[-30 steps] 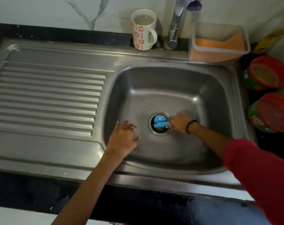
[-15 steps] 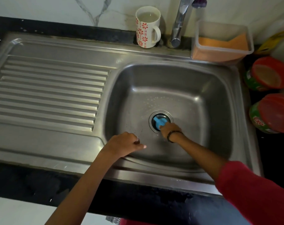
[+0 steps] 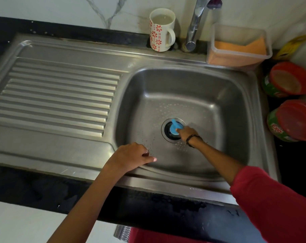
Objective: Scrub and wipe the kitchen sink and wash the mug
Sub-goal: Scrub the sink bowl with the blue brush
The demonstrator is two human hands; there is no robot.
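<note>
Black countertop (image 3: 43, 186) carries a stainless steel sink (image 3: 253, 130), with a ribbed drainboard (image 3: 57, 100) on the left side. Nearest the viewer, the left hand (image 3: 129, 157) rests on the front rim of the basin, fingers curled over the edge and holding nothing. Beyond those fingers and to their right, the right hand (image 3: 186, 133), with a dark band on the wrist, grips a blue scrubber (image 3: 175, 128) at the basin floor. The scrubber sits directly at the fingertips of this hand, over the round drain (image 3: 167, 135). Water droplets lie on the floor of the basin around both. Far beyond the fingers, on the back ledge, a white mug (image 3: 161, 30) with red flowers stands upright, holding pale liquid, just left of the chrome faucet (image 3: 196, 27). Right of the faucet stands a clear plastic container (image 3: 238, 44) holding an orange cloth
</note>
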